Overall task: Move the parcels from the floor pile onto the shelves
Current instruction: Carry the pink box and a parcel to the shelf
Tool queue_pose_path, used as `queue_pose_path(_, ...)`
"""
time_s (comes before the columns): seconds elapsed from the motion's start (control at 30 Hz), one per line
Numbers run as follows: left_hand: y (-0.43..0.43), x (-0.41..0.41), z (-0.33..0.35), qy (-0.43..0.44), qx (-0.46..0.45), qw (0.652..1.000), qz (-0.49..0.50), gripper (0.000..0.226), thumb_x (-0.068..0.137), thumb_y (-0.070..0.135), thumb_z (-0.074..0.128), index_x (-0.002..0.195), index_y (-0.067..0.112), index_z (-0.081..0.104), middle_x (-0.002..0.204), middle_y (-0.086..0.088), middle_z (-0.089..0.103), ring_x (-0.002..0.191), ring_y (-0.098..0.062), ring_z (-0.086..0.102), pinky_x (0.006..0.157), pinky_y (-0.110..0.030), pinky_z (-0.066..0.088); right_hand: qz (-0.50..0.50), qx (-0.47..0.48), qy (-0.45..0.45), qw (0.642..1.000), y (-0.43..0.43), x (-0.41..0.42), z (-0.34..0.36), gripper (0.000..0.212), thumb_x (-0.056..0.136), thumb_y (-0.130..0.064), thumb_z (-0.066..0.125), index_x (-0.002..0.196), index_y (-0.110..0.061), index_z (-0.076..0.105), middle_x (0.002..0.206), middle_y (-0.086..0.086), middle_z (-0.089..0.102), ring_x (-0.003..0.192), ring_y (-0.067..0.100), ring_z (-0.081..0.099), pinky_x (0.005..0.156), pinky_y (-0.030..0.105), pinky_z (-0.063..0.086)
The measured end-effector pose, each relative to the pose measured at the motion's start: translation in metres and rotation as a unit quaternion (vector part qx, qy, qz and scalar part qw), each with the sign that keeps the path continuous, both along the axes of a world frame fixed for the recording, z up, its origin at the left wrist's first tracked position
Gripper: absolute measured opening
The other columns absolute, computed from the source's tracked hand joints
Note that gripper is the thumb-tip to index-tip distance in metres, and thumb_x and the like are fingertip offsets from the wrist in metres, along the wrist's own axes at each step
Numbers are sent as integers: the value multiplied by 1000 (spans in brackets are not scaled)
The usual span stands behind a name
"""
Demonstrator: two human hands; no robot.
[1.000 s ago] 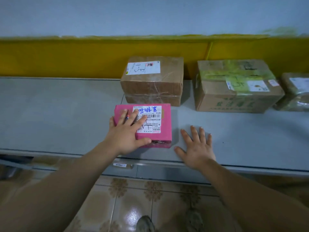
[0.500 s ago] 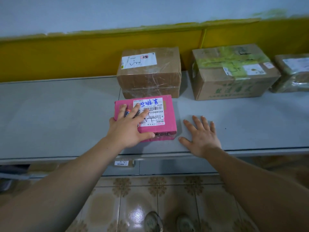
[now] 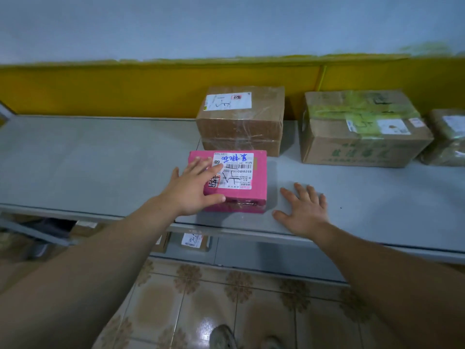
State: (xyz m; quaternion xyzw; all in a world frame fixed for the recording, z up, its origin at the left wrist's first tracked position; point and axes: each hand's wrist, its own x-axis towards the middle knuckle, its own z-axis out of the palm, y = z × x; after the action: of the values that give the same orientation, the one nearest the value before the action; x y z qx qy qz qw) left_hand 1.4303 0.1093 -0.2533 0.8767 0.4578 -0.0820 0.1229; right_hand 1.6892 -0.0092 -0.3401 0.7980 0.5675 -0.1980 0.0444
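Head view. My left hand [image 3: 193, 190] lies flat on top of the pink parcel [image 3: 241, 195], over its left half. The fingers are straight and spread across the edge of the white label, the thumb runs along the near top edge, and nothing is curled round the box. My right hand [image 3: 305, 210] is flat on the grey shelf [image 3: 100, 159], palm down with the fingers straight, just right of the pink parcel and not touching it. It holds nothing.

The pink parcel sits on the shelf near its front edge, label up, with blue handwriting at the far end of the label. Directly behind it stands a brown taped box [image 3: 241, 122]. I cannot tell whether the two touch. Right of that box, with a gap between them, is a larger carton with green tape [image 3: 362, 129]. Another wrapped parcel [image 3: 450, 137] sits at the right edge of the view, just beside the carton.

A yellow wall band [image 3: 125, 89] runs behind the shelf. Below the shelf's front lip, a labelled parcel [image 3: 195, 241] shows on a lower level. My shoe [image 3: 222, 336] is on the patterned tile floor [image 3: 201, 298].
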Motion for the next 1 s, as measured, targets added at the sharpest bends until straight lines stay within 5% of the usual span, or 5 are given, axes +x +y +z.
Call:
queue_pose_path(0.17, -18, -33, 42, -18, -14, 999, 44, 85, 81, 70, 49, 153, 35, 19, 162, 3, 12, 149, -19, 9, 118, -50, 19, -44, 20, 38, 998, 27, 18, 65, 71, 96, -57, 44, 155, -21, 25, 158, 11, 29, 141, 35, 32, 113, 44, 33)
queue_pose_path(0.33, -39, -87, 93, -51, 0, 994, 94, 73, 91, 50, 58, 152, 31, 23, 161, 2, 16, 147, -16, 16, 119, -35, 19, 59, 99, 13, 993, 64, -34, 150, 67, 90, -64, 45, 144, -26, 41, 143, 13, 50, 125, 35, 51, 99, 45, 47)
queue_pose_path(0.7, -93, -313, 186, -58, 93, 979, 172, 66, 95, 46, 53, 152, 32, 23, 159, 6, 23, 144, -14, 24, 113, -29, 22, 276, 198, 20, 940, 110, -352, 275, 72, 95, -60, 45, 154, -22, 28, 160, 3, 31, 144, 27, 31, 115, 40, 31)
queue_pose_path(1.0, -122, -539, 195, -51, 73, 944, 318, 64, 95, 46, 54, 151, 31, 27, 157, 7, 27, 134, -17, 42, 109, -35, 36, 393, 227, 110, 884, 126, -602, 310, 68, 97, -54, 48, 154, -22, 31, 159, 2, 33, 144, 25, 33, 113, 38, 31)
